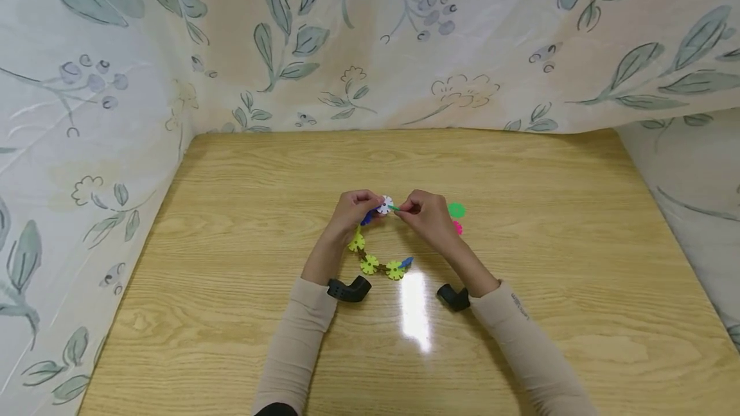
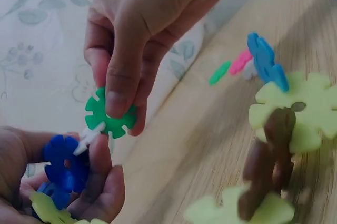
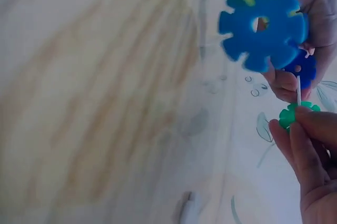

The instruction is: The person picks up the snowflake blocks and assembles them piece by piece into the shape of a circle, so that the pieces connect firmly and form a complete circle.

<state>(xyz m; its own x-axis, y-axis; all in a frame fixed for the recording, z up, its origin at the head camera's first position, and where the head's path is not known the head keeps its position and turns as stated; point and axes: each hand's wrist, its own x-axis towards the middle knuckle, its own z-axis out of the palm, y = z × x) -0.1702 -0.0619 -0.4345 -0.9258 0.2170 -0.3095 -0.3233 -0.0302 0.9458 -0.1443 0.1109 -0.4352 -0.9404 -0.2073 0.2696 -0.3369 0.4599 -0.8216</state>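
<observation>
My left hand (image 1: 351, 212) pinches the white notched disc (image 1: 385, 205) at the end of a chain of snowflake-shaped plastic discs. Opposite it, my right hand (image 1: 430, 216) pinches a green notched disc (image 2: 111, 119) between thumb and fingers. In the left wrist view the green disc's edge meets the white disc; how deep the slots engage, I cannot tell. Dark blue discs (image 2: 66, 164) follow beside my left fingers. Past them the chain curves through yellow discs (image 1: 369, 266) and brown discs (image 2: 268, 155) to a lighter blue disc (image 3: 263, 26) at its other end.
Beyond my right hand lie a loose green disc (image 1: 457, 210), a pink disc (image 1: 458, 228) and a white disc (image 2: 250, 70). Black curved wrist mounts (image 1: 349, 289) stick out from both sleeves. A leaf-patterned cloth (image 1: 370, 50) borders the wooden table (image 1: 260, 178).
</observation>
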